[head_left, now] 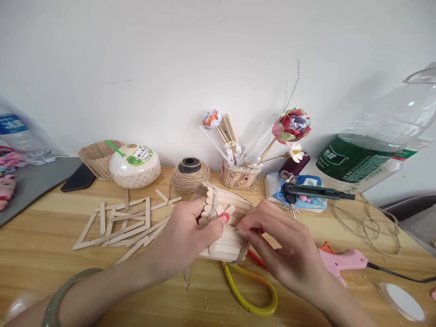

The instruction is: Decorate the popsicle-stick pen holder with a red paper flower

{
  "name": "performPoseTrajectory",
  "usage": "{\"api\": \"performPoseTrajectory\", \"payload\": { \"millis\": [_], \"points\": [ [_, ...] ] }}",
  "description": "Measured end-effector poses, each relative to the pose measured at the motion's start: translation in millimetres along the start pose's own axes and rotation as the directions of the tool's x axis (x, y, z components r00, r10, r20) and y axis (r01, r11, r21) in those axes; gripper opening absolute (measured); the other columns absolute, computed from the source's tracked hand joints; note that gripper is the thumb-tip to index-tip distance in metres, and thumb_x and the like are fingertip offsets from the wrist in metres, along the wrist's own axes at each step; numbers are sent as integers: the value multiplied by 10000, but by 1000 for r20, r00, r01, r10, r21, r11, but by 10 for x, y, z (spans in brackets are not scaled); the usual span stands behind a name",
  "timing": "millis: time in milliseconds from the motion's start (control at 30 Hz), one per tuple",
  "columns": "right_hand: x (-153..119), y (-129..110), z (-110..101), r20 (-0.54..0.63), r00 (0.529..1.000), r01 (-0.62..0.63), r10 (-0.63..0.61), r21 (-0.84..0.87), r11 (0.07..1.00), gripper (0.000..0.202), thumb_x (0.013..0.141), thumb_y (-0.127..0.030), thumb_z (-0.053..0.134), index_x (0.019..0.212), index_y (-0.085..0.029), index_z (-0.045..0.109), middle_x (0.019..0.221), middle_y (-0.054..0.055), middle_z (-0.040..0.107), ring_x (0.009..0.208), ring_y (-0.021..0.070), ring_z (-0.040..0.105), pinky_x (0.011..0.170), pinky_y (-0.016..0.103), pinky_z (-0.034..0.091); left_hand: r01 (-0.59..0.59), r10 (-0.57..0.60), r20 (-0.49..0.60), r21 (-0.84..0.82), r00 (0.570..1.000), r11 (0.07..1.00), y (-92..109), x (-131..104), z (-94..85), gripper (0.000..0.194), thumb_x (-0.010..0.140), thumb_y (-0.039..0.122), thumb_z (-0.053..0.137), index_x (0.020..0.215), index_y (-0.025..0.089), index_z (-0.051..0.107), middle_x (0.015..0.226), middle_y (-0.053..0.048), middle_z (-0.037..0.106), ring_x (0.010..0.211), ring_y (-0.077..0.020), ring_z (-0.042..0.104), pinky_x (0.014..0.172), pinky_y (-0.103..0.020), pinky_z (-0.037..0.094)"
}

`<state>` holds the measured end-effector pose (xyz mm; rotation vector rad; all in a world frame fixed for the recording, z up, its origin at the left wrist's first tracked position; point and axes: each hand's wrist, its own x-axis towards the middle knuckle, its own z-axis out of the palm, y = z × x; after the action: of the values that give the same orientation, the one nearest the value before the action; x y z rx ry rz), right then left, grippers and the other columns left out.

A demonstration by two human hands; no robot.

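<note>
A small pot made of wooden craft sticks (226, 243), with rounded stick ends and a beaded band near its rim, lies tilted on its side above the table. My left hand (190, 227) grips its rim end, the thumb with a red nail pressing on the outside near short stick pieces. My right hand (279, 236) has thumb and forefinger pinched together against the pot's side; what lies between them is too small to make out. Twine runs around the pot's base end. Scissors (250, 308) with yellow handles lie just below the pot, partly hidden.
Loose craft sticks (129, 227) lie at left, behind them a coconut (134, 170) and a twine spool (190, 177). A decorated pot (240, 177) with paper flowers stands behind. To the right are a pink glue gun (345, 263), a large bottle (357, 154) and a white lid (402, 299).
</note>
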<state>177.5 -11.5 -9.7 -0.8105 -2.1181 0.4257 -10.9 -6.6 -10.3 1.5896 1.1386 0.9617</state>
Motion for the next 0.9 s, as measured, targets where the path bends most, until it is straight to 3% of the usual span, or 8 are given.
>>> {"api": "performPoseTrajectory", "payload": {
  "millis": [100, 200, 500, 733, 900],
  "points": [
    [22, 9, -39, -72, 983, -152, 167, 180, 972, 145, 888, -200, 556, 745, -203, 575, 677, -9, 570, 613, 132, 526, 543, 253, 423, 0, 1, 25, -41, 1000, 999, 19, 21, -20, 309, 813, 345, 520, 591, 203, 357, 539, 66, 317, 490, -84, 268, 422, -195, 245],
    [18, 19, -45, -125, 964, -196, 236, 267, 944, 126, 867, -255, 601, 752, -208, 586, 672, -14, 574, 596, 127, 533, 518, 239, 425, -1, 4, 39, -62, 999, 998, 32, 30, -30, 318, 817, 364, 518, 597, 202, 354, 544, 65, 324, 495, -84, 270, 429, -189, 253],
    [29, -52, -13, -103, 994, -40, 42, 22, 999, 121, 854, -97, 556, 778, -182, 593, 694, 2, 596, 628, 123, 531, 563, 258, 420, -24, 28, 42, -75, 999, 997, 21, 1, -2, 324, 837, 313, 513, 598, 205, 324, 534, 79, 280, 487, -75, 229, 419, -195, 204],
    [12, -106, 15, -113, 992, -53, 52, -7, 999, 116, 838, -93, 569, 764, -175, 606, 673, 8, 601, 601, 126, 526, 558, 274, 414, -140, 144, -59, 70, 988, 988, 25, -42, 31, 323, 830, 264, 513, 574, 205, 324, 511, 80, 288, 462, -74, 251, 413, -209, 215],
    [12, -143, 66, -149, 985, -86, 83, -8, 996, 133, 839, -110, 564, 727, -172, 598, 617, -7, 578, 544, 110, 507, 500, 248, 400, -242, 263, -112, 175, 958, 954, 26, -67, 66, 238, 830, 204, 505, 607, 195, 423, 547, 62, 423, 495, -85, 354, 465, -202, 309]
  ]
}}
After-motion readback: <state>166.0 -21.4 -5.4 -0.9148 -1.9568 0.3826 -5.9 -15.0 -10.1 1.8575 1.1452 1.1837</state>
